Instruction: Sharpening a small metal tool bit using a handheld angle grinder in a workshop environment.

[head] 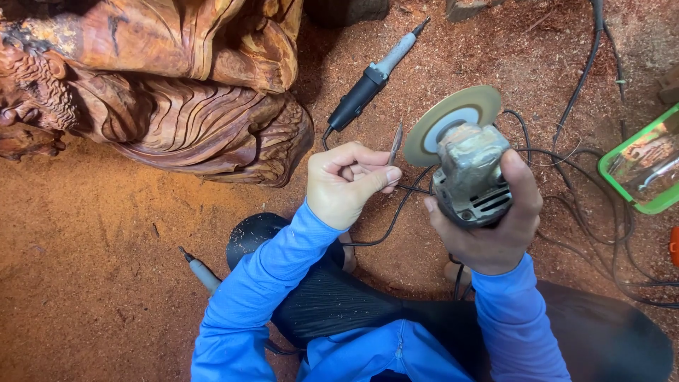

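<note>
My right hand (503,225) grips a dusty angle grinder (470,177) with its round disc (453,120) turned upward. My left hand (348,182) pinches a thin metal blade (395,146), its tip held just left of the disc's edge. Both arms wear blue sleeves. A black cable runs from the grinder down between my hands.
A large carved reddish wood sculpture (163,85) lies at the upper left on sawdust-covered ground. A black-and-grey rotary handpiece (375,78) lies above my hands, another thin tool (201,272) at the lower left. Tangled cables (587,184) and a green-rimmed tray (640,166) sit at the right.
</note>
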